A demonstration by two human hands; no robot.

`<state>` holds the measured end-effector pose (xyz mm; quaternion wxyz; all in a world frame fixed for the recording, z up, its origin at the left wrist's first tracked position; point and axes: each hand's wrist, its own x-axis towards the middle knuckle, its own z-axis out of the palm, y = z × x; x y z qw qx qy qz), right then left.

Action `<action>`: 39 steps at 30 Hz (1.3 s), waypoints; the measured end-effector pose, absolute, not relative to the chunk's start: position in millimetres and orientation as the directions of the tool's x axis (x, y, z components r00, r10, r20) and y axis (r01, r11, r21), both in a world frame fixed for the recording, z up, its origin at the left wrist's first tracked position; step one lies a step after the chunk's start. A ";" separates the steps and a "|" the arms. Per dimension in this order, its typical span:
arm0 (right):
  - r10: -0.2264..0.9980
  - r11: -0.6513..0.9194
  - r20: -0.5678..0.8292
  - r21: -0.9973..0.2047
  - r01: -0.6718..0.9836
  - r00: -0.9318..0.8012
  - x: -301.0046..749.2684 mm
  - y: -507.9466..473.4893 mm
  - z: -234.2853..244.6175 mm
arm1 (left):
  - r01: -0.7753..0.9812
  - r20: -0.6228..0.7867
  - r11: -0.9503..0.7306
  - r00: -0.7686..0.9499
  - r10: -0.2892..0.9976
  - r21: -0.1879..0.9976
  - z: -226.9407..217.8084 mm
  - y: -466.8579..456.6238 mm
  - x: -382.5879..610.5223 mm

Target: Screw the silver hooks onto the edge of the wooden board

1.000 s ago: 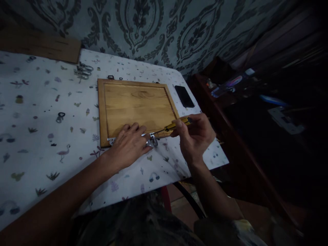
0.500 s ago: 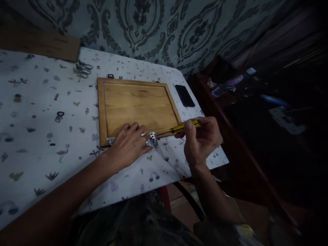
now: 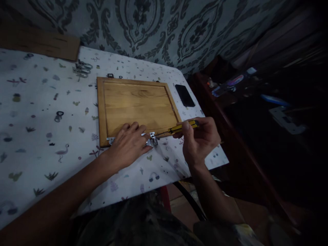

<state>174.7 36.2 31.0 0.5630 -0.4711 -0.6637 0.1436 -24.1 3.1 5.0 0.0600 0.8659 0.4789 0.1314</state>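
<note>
A framed wooden panel [image 3: 138, 102] lies flat on the patterned tablecloth, with silver metal fittings along its near edge. My left hand [image 3: 130, 143] rests across that edge, thumb and index finger closed around a silver metal latch [image 3: 153, 139]; its palm hides part of the edge. Another silver fitting [image 3: 110, 140] shows at the near left corner. In my right hand [image 3: 201, 138] is a screwdriver [image 3: 181, 127] with a yellow and black handle, gripped between thumb and fingers. Its shaft points left, and the tip is at the latch; whether it touches a screw I cannot tell.
Several silver metal pieces [image 3: 82, 69] lie beside a cardboard piece [image 3: 58, 44] at the back left. A black phone [image 3: 185, 95] lies right of the panel. A dark clip-like fitting [image 3: 110, 75] shows at the panel's far edge. A plastic bottle [image 3: 233, 82] stands off to the right.
My right hand and the screwdriver have shifted very slightly to the left. My left hand and the panel stay where they were.
</note>
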 end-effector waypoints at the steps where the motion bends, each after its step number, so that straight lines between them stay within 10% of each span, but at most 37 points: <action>1: 0.787 0.512 0.612 -0.717 0.474 0.075 174.6 36.1 31.8 | 0.814 0.168 -0.532 0.505 0.847 0.232 5.6 3.2 -24.0; 31: 0.802 0.507 0.595 -0.724 0.468 0.052 172.1 37.7 33.3 | 0.822 0.119 -0.521 0.507 0.854 0.231 11.2 5.2 -23.6; 39: 0.710 0.546 0.606 -0.795 0.264 0.358 176.2 39.5 48.3 | 0.813 0.165 -0.544 0.518 0.839 0.208 8.9 6.5 -25.7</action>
